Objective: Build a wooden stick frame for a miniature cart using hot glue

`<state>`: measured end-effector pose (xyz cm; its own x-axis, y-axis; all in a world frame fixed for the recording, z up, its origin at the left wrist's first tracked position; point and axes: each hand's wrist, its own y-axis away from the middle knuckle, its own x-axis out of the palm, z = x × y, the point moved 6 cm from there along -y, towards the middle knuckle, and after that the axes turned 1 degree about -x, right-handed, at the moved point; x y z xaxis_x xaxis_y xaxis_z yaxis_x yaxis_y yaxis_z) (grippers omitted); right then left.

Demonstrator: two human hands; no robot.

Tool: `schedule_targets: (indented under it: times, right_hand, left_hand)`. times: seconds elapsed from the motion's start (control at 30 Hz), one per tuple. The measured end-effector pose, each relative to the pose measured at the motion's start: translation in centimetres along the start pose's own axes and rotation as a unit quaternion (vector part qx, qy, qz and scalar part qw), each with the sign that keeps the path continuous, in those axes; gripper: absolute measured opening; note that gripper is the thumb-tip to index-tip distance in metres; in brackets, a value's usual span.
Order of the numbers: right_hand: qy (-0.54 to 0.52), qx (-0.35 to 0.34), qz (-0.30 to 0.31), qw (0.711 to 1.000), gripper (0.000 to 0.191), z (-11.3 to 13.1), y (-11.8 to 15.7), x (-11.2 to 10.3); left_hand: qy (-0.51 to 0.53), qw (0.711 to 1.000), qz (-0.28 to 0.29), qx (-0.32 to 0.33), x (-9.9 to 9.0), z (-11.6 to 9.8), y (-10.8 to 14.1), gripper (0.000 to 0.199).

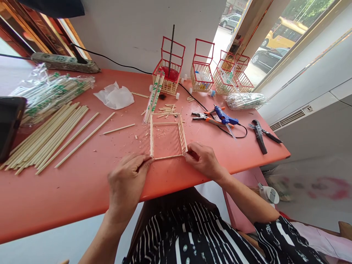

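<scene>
A small open frame of pale wooden sticks (168,157) stands on the red table near its front edge. My left hand (129,172) pinches its near left corner between thumb and fingers. At the near right corner, the fingers of my right hand (202,157) are closed on the frame too. The right side of the frame has a row of short slats; its middle is open. Just behind it lie short cut stick pieces (167,110) and wood crumbs. Wrapped chopsticks (154,95) lean beyond its far left corner.
Loose chopsticks (52,135), wrapped packs (60,90) and a dark phone (11,124) lie left. A plastic bag (114,96) is behind. Finished stick carts (202,75) line the wall. Pliers (209,118), a blue glue gun (224,116) with its cord, and black-handled cutters (259,136) lie right.
</scene>
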<state>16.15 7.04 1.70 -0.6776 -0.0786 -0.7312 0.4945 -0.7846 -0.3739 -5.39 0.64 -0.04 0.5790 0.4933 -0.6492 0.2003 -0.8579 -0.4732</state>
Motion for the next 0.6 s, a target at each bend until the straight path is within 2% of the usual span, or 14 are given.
schedule_targets:
  times: [0.3, 0.6]
  right_hand:
    - [0.002, 0.004, 0.005, 1.000, 0.016, -0.06, -0.04, 0.03]
    - [0.003, 0.007, 0.003, 1.000, 0.015, -0.21, 0.08, 0.10]
  left_hand:
    - [0.011, 1.000, -0.017, 0.003, 0.29, 0.29, 0.11, 0.023]
    - [0.025, 1.000, 0.003, -0.017, 0.48, 0.47, 0.01, 0.025]
